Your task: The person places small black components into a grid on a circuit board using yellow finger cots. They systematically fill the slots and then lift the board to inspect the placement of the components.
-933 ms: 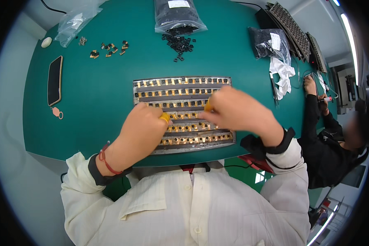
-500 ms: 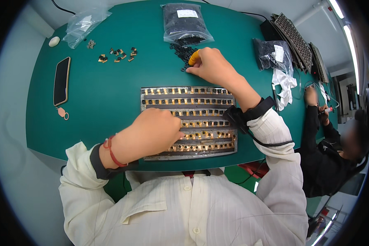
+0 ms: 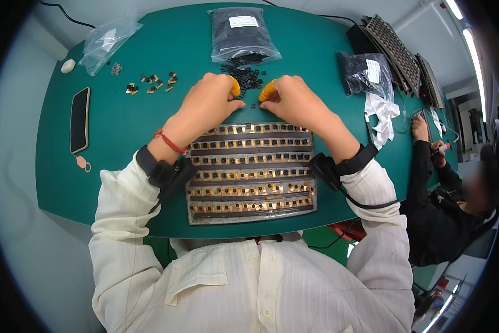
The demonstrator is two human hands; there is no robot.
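Note:
Both my hands are at the near edge of a loose pile of small black square parts (image 3: pixel 244 76). My left hand (image 3: pixel 208 99) is at the pile's left, its fingers curled and its thumb close to a yellow-covered index finger. Across from it, my right hand (image 3: pixel 294 100) has a similar curled pinch, also with a yellow finger cover. Anything between the fingertips is too small to make out. One black square part (image 3: pixel 253 105) lies alone between the hands. Just below them is a metal tray (image 3: pixel 252 220), with rows of gold-coloured strips bearing black squares.
A clear bag of black parts (image 3: pixel 241 36) lies behind the pile, another bag (image 3: pixel 360 75) at right. Gold-and-black pieces (image 3: pixel 155 83), a phone (image 3: pixel 80 119) and an empty plastic bag (image 3: pixel 105 47) are at left. Stacked trays (image 3: pixel 391 53) and a co-worker (image 3: pixel 438 205) are at right.
My left hand has moved from over the tray up to the left side of the pile. My right hand has shifted slightly right and nearer, off the pile.

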